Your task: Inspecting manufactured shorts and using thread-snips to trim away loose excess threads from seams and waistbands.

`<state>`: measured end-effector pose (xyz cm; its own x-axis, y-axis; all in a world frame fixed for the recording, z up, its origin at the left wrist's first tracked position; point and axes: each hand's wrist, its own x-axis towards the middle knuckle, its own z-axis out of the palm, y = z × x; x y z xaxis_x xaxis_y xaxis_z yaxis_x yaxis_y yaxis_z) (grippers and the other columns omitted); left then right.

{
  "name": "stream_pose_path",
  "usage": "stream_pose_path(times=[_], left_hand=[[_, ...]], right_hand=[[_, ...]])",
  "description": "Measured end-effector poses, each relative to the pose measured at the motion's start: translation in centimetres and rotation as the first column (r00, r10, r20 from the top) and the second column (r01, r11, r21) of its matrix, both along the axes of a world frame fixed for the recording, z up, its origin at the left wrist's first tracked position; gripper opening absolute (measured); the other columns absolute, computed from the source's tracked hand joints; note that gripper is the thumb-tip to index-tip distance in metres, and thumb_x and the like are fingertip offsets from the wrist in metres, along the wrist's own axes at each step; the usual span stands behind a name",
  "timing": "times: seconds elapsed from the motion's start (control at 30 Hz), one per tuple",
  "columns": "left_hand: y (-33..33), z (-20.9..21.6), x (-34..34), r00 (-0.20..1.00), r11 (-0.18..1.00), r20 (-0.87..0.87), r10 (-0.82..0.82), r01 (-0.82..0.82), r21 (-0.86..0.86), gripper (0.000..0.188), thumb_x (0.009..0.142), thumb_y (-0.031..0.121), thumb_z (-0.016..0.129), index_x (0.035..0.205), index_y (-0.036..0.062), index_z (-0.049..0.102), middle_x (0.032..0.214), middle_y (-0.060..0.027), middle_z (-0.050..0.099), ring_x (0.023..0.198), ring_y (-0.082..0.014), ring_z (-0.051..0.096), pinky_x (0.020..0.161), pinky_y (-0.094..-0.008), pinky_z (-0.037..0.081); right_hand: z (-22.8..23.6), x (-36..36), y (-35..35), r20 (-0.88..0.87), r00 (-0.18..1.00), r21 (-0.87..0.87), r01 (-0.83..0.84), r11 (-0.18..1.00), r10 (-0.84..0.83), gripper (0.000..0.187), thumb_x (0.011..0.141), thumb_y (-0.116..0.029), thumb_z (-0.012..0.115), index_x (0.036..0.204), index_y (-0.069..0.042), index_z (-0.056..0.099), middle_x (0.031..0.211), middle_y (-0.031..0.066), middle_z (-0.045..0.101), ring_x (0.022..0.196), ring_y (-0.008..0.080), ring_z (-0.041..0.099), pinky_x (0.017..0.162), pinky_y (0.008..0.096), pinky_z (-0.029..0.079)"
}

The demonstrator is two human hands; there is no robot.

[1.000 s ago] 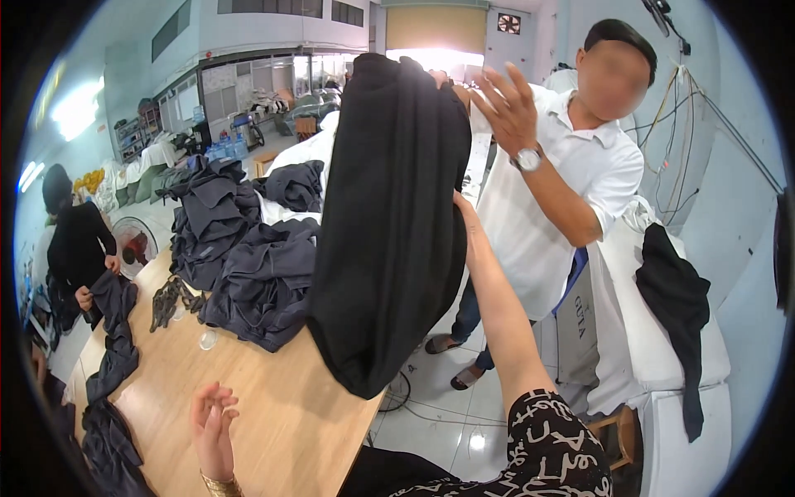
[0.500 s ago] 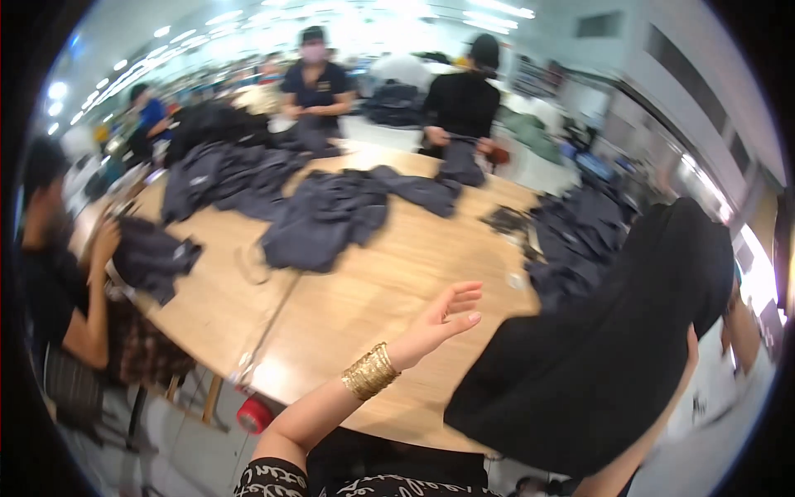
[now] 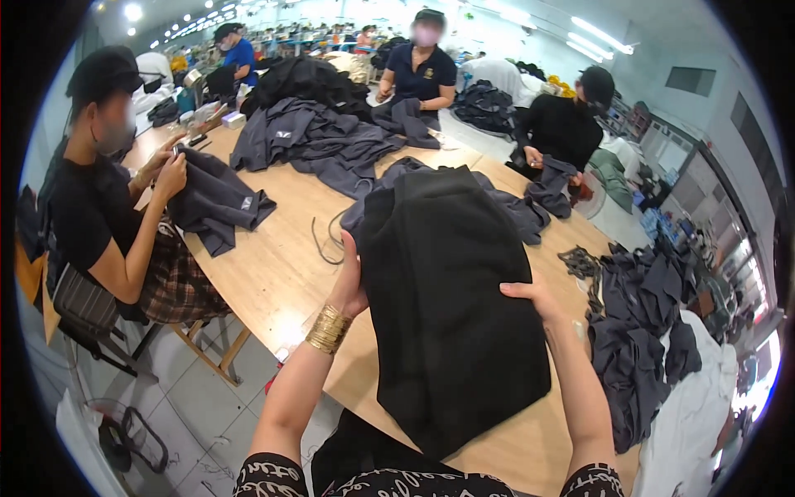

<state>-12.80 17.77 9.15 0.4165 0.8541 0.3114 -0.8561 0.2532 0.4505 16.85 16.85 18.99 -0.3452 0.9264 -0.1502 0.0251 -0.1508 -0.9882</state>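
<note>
Between my two hands hangs a folded piece of thick black cloth (image 3: 455, 306), raised over the near part of the table; which garment it belongs to I cannot tell. My left hand (image 3: 351, 280), below a wide gold bracelet (image 3: 329, 329), grips its left side with the thumb up and the fingers behind. On the opposite side my right hand (image 3: 532, 300) holds the edge, thumb lying on the front and fingers hidden. Just beyond the cloth lies a dark grey garment (image 3: 517, 211), partly covered from view.
Light wooden tables (image 3: 277, 277) stretch ahead. A large heap of dark grey garments (image 3: 306, 137) lies far left, more garments (image 3: 629, 364) at the right. A seated person (image 3: 91, 207) handles a garment (image 3: 219, 199) on the left; two people (image 3: 422, 74) (image 3: 563, 124) work across the table.
The black cloth has swung from the right to in front of me. My left hand, free before, now grips it too. My view has turned rightward and shows more of the left coworker.
</note>
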Motion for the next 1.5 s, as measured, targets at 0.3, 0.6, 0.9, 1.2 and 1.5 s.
stream_pose_path(times=[0.3,0.6,0.9,1.2,1.5], left_hand=[[-0.8,-0.4,-2.4,0.452,0.678,-0.549,0.703,-0.658,0.327,0.065,0.072,0.005,0.075,0.128,0.0031,0.042,0.122,-0.0071,0.053,0.113,-0.0170,0.050,0.097,-0.0307,0.039],[1.7,-1.4,-2.5,0.908,0.881,-0.184,0.377,-0.412,-0.231,0.053,0.083,0.017,0.067,0.129,0.0034,0.044,0.122,-0.0072,0.055,0.111,-0.0189,0.053,0.098,-0.0328,0.041],[15.1,4.7,-0.2,0.707,0.803,-0.426,0.564,-0.590,0.085,0.053,0.074,0.001,0.071,0.122,0.0022,0.049,0.115,-0.0096,0.059,0.102,-0.0234,0.058,0.090,-0.0345,0.047],[19.1,9.1,0.9,0.454,0.621,-0.424,0.784,-0.562,0.547,0.052,0.072,0.000,0.072,0.119,-0.0010,0.051,0.117,-0.0090,0.059,0.107,-0.0193,0.056,0.093,-0.0316,0.044],[19.9,8.7,0.5,0.308,0.515,-0.413,0.857,-0.525,0.678,0.049,0.081,0.009,0.067,0.126,0.0014,0.048,0.120,-0.0100,0.059,0.107,-0.0192,0.055,0.093,-0.0311,0.042]], right_hand=[[-6.0,-3.5,5.4,0.354,0.928,0.361,-0.019,0.932,-0.119,0.076,0.066,-0.013,0.081,0.130,-0.001,0.043,0.122,0.0120,0.055,0.112,0.0223,0.053,0.096,0.0340,0.041],[-3.3,-4.9,9.2,0.246,0.969,0.135,-0.018,0.991,-0.016,0.071,0.065,-0.007,0.078,0.129,-0.003,0.046,0.116,0.0122,0.059,0.107,0.0225,0.056,0.093,0.0326,0.043],[-1.0,-6.1,19.0,0.339,0.902,0.461,0.088,0.883,-0.267,0.070,0.066,-0.008,0.076,0.128,0.001,0.045,0.116,0.0121,0.060,0.103,0.0206,0.059,0.091,0.0303,0.044],[-1.7,-2.5,20.2,0.178,0.911,0.707,0.145,0.692,-0.372,0.083,0.065,-0.023,0.081,0.132,-0.005,0.036,0.118,0.0170,0.058,0.109,0.0275,0.057,0.094,0.0351,0.043],[0.8,-2.0,20.3,0.156,0.967,0.726,0.027,0.687,-0.202,0.083,0.067,-0.016,0.078,0.135,-0.004,0.032,0.123,0.0121,0.054,0.111,0.0244,0.053,0.099,0.0322,0.039]])
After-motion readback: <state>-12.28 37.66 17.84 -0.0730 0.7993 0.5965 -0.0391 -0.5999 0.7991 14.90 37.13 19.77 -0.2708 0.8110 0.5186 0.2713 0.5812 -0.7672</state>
